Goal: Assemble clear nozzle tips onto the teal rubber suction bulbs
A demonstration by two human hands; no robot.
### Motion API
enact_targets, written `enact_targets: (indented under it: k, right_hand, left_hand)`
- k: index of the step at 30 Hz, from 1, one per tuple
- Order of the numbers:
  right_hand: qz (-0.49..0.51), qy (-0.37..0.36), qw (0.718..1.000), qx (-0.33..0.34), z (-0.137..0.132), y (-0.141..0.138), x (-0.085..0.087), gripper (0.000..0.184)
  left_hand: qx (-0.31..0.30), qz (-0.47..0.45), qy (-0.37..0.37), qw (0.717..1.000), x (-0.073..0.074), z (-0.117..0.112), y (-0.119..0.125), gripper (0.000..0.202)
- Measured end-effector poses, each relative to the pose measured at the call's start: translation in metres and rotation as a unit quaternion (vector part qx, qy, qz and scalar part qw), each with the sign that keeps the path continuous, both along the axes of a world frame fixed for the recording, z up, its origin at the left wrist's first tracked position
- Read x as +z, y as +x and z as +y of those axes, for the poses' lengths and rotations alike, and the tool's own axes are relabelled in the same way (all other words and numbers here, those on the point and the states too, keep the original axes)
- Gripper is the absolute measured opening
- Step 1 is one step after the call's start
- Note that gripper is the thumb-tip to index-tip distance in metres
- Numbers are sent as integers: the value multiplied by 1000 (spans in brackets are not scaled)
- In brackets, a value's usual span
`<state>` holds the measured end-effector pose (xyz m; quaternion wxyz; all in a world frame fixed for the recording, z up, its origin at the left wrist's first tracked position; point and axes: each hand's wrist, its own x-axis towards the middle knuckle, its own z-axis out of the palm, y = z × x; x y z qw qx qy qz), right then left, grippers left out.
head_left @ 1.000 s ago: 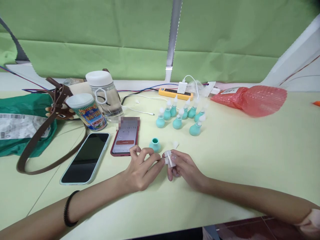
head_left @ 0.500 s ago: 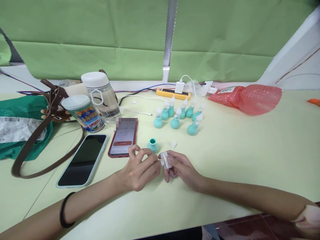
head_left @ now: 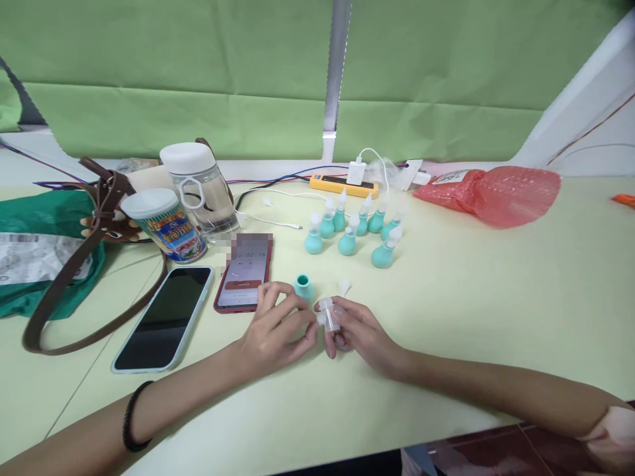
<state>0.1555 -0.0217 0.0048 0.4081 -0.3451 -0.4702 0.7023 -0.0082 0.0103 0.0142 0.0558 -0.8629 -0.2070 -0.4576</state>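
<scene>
My right hand (head_left: 358,334) pinches a small clear plastic cap piece (head_left: 328,315) just above the table. My left hand (head_left: 278,330) is curled, with its fingertips pressed against the same clear piece from the left. A loose teal rubber bulb (head_left: 303,286) stands open-mouthed just behind my left fingers. A small white nozzle tip (head_left: 344,286) lies on the table behind my right hand. Further back stands a cluster of several teal bulbs with white tips (head_left: 354,229).
A red-cased phone (head_left: 244,272) with its screen lit and a dark phone (head_left: 165,317) lie to the left. Behind them are a printed cup (head_left: 166,225), a clear bottle (head_left: 201,187), a brown bag strap (head_left: 84,264), a yellow power strip (head_left: 343,186) and a red bubble bag (head_left: 491,194).
My left hand's fingers have folded down closer onto the clear piece. Both hands have shifted slightly left with the view; the rest stays put.
</scene>
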Motion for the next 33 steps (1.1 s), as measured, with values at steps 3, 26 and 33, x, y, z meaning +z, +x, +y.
enact_targets:
  k: [3, 26, 33]
  right_hand:
    - [6, -1, 1000, 4, 0, 1, 0, 24]
    - [-128, 154, 965, -167, 17, 12, 8, 25]
    - [-418, 455, 755, -220, 50, 36, -7, 16]
  left_hand:
    - [-38, -17, -56, 998, 1, -1, 0, 28]
    - [-34, -13, -75, 997, -18, 0, 2, 12]
    - [16, 77, -126, 989, -33, 7, 0, 12]
